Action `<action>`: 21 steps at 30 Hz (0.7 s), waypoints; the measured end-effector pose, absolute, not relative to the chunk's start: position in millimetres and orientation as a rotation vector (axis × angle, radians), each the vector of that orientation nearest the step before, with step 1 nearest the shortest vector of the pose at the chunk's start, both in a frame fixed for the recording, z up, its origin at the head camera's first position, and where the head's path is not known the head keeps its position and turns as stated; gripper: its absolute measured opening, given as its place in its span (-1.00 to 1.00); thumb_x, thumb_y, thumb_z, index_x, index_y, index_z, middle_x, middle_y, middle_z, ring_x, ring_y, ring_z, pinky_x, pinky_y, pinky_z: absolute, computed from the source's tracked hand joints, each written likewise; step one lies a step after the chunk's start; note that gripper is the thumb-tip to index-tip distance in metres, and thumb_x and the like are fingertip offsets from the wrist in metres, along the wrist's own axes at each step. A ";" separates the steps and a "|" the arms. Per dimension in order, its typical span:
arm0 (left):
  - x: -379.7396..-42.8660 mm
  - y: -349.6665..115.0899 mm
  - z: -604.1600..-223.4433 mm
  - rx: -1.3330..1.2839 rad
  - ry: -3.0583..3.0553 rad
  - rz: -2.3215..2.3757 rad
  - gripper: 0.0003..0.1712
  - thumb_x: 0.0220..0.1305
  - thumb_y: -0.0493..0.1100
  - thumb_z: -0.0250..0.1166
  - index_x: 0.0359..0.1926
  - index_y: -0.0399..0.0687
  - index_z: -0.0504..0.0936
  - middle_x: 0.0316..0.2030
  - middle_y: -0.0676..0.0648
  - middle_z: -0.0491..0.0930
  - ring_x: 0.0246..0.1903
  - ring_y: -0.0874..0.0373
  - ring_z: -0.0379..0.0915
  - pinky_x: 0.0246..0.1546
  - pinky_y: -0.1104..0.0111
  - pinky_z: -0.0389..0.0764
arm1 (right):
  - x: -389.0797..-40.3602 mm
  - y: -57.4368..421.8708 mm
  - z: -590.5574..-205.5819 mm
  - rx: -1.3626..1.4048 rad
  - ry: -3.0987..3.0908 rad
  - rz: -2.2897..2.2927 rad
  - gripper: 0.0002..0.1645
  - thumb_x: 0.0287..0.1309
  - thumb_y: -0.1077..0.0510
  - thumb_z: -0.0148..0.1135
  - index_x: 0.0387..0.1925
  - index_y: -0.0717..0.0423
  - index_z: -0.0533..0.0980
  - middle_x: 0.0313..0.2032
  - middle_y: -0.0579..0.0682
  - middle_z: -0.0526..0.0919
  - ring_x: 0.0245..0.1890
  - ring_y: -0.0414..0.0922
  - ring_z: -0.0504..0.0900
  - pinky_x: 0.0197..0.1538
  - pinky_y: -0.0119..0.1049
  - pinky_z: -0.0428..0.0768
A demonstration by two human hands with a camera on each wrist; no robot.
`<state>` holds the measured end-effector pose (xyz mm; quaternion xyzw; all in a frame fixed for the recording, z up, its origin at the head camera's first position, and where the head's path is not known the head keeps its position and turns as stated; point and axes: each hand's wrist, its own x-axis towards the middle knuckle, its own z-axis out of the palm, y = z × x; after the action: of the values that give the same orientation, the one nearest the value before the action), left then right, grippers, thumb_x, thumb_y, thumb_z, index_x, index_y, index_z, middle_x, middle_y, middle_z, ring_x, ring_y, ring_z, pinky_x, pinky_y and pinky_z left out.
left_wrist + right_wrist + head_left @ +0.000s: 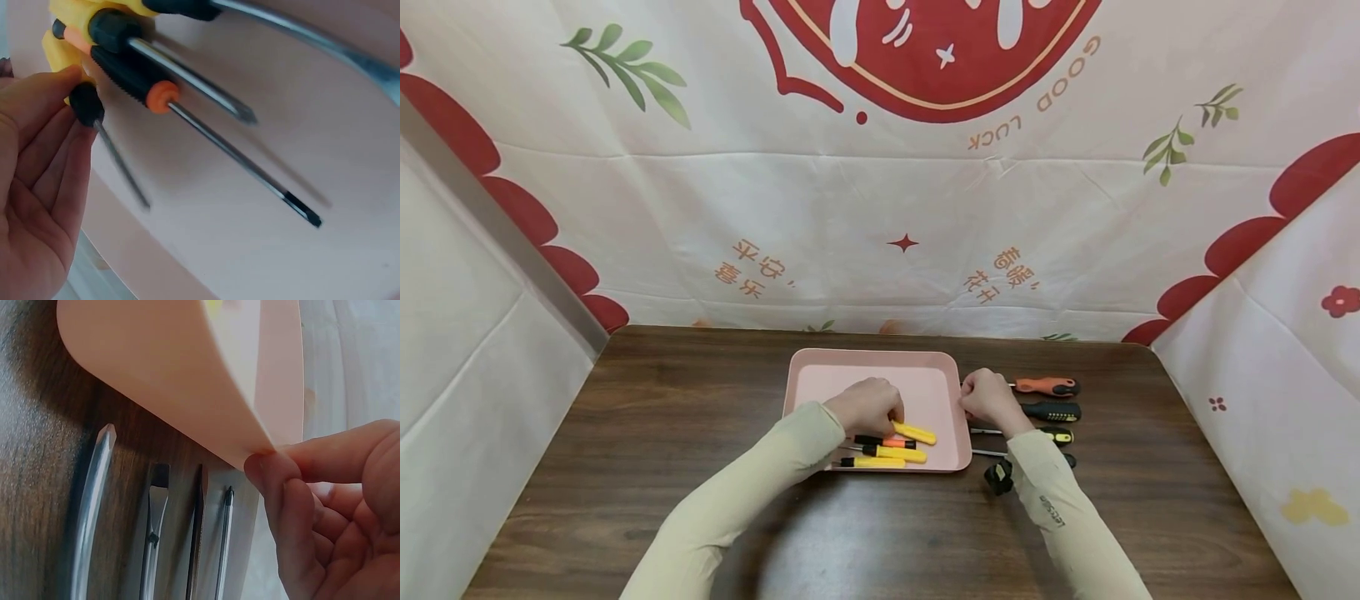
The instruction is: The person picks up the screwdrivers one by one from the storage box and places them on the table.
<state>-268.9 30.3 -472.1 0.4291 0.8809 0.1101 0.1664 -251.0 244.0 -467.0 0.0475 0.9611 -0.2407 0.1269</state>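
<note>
A pink tray (874, 357) lies on the table. Inside it, my left hand (867, 404) pinches a small screwdriver (86, 103) with a yellow handle and black collar between thumb and fingers. Its short shaft shows in the left wrist view. Beside it in the tray are an orange-and-black screwdriver (131, 78) and two more yellow-handled screwdrivers (895, 454), (872, 462). My right hand (992, 400) pinches the tray's right rim between thumb and forefinger, plain in the right wrist view.
Right of the tray lie several screwdrivers in a row, including an orange-handled one (1047, 386) and a black-handled one (1051, 412). The right forearm partly covers the nearest. A black tape measure (998, 477) sits by that sleeve. A printed cloth (850, 208) hangs behind the table.
</note>
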 end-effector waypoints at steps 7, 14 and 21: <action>-270.4 31.9 -471.9 1.178 2.487 0.409 -0.83 -0.09 -0.24 0.36 -0.37 0.00 0.72 -0.44 0.11 0.63 -0.48 0.35 0.41 -0.40 0.54 0.44 | -250.9 244.7 -469.6 0.166 2.781 -0.715 -0.81 -0.13 0.33 0.11 -0.75 0.13 0.42 -0.78 -0.06 0.46 -0.72 -0.16 0.40 -0.63 -0.39 0.29; -269.9 30.4 -467.0 1.147 2.504 0.444 -0.83 -0.09 -0.27 0.34 -0.38 0.01 0.72 -0.45 0.13 0.62 -0.50 0.34 0.40 -0.40 0.53 0.45 | -250.6 244.0 -469.2 0.187 2.779 -0.722 -0.81 -0.14 0.32 0.11 -0.75 0.12 0.42 -0.78 -0.07 0.44 -0.71 -0.17 0.40 -0.62 -0.40 0.29; -273.9 22.5 -461.4 1.211 2.541 0.495 -0.85 -0.04 -0.24 0.34 -0.36 -0.03 0.72 -0.42 0.09 0.64 -0.48 0.37 0.40 -0.38 0.56 0.44 | -250.1 242.8 -468.6 0.190 2.786 -0.712 -0.82 -0.14 0.33 0.11 -0.74 0.12 0.42 -0.79 -0.06 0.44 -0.71 -0.16 0.40 -0.61 -0.39 0.30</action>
<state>-273.9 22.5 -461.4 0.4196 0.8801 0.1715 0.1414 -250.1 242.8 -468.6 0.0654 0.9586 -0.2450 0.1297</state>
